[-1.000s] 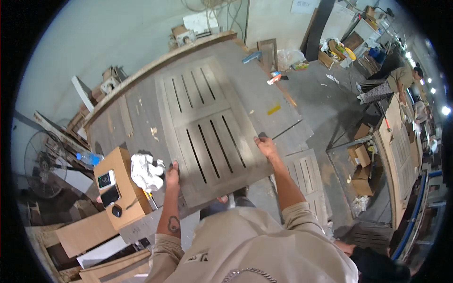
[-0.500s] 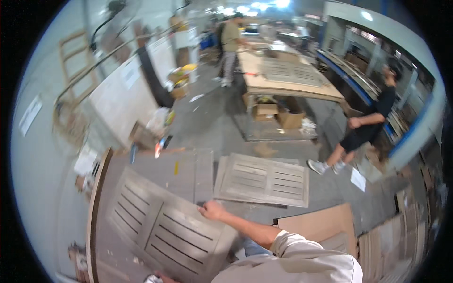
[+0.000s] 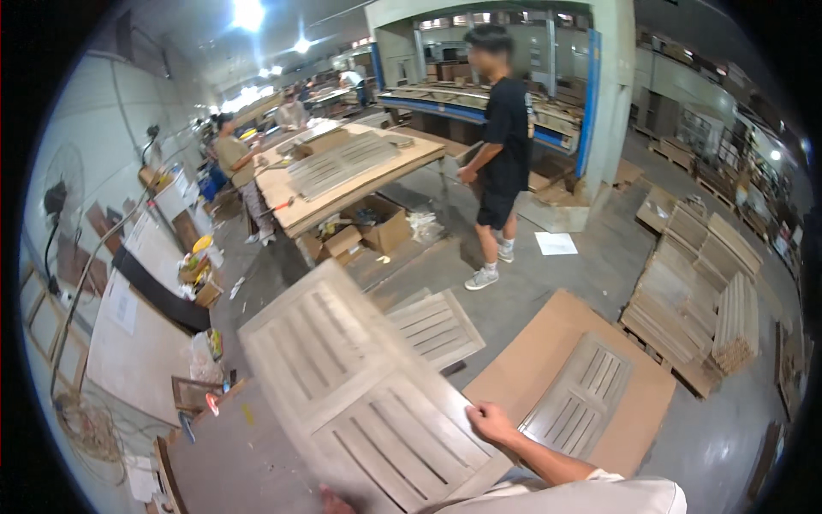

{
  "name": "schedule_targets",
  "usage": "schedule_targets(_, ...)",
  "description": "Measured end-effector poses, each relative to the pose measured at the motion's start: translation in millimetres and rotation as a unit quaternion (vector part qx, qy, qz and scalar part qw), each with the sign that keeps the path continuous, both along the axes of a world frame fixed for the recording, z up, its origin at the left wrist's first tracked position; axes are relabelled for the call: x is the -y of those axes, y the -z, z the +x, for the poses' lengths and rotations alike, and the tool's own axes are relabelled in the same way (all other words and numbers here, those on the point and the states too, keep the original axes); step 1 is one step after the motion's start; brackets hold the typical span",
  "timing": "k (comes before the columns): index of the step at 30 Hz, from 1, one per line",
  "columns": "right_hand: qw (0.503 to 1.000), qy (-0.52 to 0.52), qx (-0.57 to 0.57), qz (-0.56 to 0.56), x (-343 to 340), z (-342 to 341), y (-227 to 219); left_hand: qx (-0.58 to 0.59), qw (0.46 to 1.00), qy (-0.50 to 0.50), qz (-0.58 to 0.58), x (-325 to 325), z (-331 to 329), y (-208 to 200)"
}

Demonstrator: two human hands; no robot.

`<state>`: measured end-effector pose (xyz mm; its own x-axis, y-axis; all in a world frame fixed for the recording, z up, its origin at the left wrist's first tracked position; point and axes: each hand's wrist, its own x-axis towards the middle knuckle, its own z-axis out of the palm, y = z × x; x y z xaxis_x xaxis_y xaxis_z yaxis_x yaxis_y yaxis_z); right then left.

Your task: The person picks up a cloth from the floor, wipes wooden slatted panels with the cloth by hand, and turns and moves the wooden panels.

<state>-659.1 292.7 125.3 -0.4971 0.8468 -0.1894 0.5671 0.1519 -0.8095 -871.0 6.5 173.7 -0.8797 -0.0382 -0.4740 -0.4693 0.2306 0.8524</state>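
Note:
A large grey-brown slatted wooden panel (image 3: 364, 377), with a row of slots in each half, is held tilted in front of me. My right hand (image 3: 492, 421) is closed round its right edge. At the bottom of the view, my left hand (image 3: 336, 501) shows only in part and blurred, closed at the panel's left edge. Below the panel lies a grey-brown worktop (image 3: 231, 458). To the right, a similar slatted panel (image 3: 591, 390) rests on a brown sheet (image 3: 552, 330). Another slatted panel (image 3: 441, 330) shows partly behind the held one.
A person in black (image 3: 505, 128) stands ahead, beside a large work table (image 3: 377, 176) bearing another panel. Someone in a tan shirt (image 3: 233, 158) is at its far left. Stacked wood pieces (image 3: 676, 300) stand on a pallet at right. Boards (image 3: 141, 317) lean at left.
The slatted panel has been lifted off the worktop and swung to the right with my hands. My view has turned right, bringing the brown sheet and stacked wood further in.

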Motion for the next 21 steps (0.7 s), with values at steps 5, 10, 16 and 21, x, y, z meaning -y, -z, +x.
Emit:
schedule_targets(5,0.972,0.227,0.043,-0.03,-22.4,147.3,20.0,-0.034,0.972,0.214,-0.088,-131.6,42.1,26.2)
schedule_targets(10,0.917,0.393,0.04,-0.064,-33.1,286.8,106.7,-0.075,0.914,0.371,-0.147,-255.4,123.6,123.0)
schedule_targets(16,0.813,0.549,0.09,-0.171,5.8,399.3,215.0,-0.084,0.802,0.515,-0.291,-372.1,244.7,236.0)
schedule_targets(21,0.747,0.636,0.097,-0.167,12.6,462.8,311.5,-0.156,0.713,0.631,-0.262,-446.8,332.8,372.3)
